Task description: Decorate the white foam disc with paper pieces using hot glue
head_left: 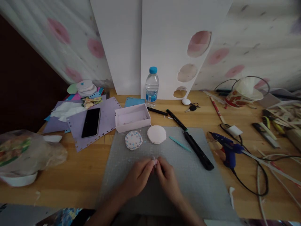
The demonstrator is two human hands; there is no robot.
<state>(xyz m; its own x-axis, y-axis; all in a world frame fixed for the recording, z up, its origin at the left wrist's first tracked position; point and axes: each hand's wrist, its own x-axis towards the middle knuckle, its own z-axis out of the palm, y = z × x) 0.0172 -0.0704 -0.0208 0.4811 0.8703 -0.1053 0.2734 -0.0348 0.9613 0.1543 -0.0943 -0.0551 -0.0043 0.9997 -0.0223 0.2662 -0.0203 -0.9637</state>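
Observation:
My left hand [141, 174] and my right hand [166, 176] meet over the grey cutting mat [188, 201], fingertips pinched together. Between them is a small pale pink piece [155, 161], perhaps paper; the fingers hide most of it. Just beyond my hands lie a round disc with blue and brown dots [133, 140] and a plain pale pink disc [156, 134]. A shallow pink open box [133, 118] stands behind the discs. To the right rest turquoise tweezers [180, 144] and a black cutter-like tool [198, 150].
A blue glue gun [229, 147] with its cord lies right of the mat. A water bottle [152, 86] stands before white boards [164, 40]. A phone [91, 122] sits on purple paper [108, 117] at left. A bagged bowl [20, 179] is at far left.

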